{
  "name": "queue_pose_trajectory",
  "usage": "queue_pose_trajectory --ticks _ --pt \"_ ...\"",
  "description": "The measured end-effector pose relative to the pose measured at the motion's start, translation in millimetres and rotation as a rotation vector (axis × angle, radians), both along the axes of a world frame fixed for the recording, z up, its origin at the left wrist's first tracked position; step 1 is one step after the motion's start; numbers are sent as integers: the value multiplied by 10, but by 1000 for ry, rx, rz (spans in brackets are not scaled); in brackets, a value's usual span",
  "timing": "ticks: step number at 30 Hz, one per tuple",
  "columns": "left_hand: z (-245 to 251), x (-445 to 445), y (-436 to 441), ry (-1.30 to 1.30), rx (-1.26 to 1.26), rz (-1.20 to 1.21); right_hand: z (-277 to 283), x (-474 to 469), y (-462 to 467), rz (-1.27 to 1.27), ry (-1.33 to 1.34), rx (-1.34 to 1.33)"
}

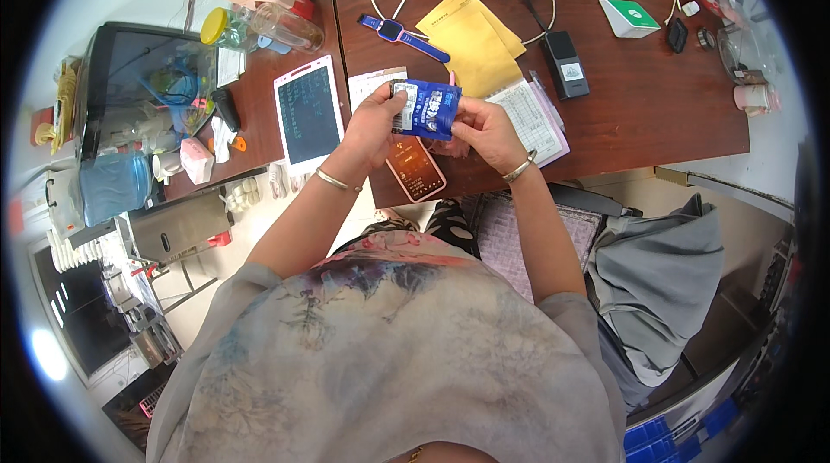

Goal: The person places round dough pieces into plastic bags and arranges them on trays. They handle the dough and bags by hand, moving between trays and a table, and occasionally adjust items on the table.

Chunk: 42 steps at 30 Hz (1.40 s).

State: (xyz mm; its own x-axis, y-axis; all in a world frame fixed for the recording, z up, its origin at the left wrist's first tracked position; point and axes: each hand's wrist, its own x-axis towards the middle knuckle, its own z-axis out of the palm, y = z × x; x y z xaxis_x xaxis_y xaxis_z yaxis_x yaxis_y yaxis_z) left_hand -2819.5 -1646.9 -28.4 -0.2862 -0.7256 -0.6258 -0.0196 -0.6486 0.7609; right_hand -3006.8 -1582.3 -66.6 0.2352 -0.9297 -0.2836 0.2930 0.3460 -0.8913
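Note:
Both of my hands hold a small blue printed packet [434, 109] over the front part of the wooden desk. My left hand [378, 119] grips its left end, with the thumb on a white label. At the right end, the fingers of my right hand [485, 132] pinch the packet. Below it lies a phone in a pink case [417, 171], its screen lit, beside some crumpled clear plastic [452, 148]. A pink-framed writing tablet [310, 116] lies left of my left hand. Right of my right hand is a printed form pad [528, 119].
Yellow paper envelopes [476, 41] and a blue smartwatch [405, 38] lie behind the packet. A black handheld device [565, 64] is farther right, near a green and white stand [630, 18]. Glass jars [288, 27] and a dark monitor [152, 87] stand left. A chair with grey cloth [655, 281] is at right.

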Motion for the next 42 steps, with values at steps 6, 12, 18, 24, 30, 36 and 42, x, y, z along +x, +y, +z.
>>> queue_pose_trajectory --ticks 6,12,18,24,30,36,42 --pt "-120 97 -32 148 54 14 60 87 -6 -71 151 -109" --pt "-222 172 -64 498 170 -27 346 195 -12 -433 585 -602" --pt "-176 147 -78 805 317 36 1284 54 235 -176 -47 -634" --pt "-61 42 -86 919 392 205 1984 294 231 227 -981 -868" --pt "68 2 -68 1022 383 193 1919 369 80 -15 -687 -1143" --pt "49 -25 -24 1045 278 100 1172 343 -185 -629 642 -717" --pt "116 -25 -19 711 -49 -38 679 257 -134 -622 626 -537"
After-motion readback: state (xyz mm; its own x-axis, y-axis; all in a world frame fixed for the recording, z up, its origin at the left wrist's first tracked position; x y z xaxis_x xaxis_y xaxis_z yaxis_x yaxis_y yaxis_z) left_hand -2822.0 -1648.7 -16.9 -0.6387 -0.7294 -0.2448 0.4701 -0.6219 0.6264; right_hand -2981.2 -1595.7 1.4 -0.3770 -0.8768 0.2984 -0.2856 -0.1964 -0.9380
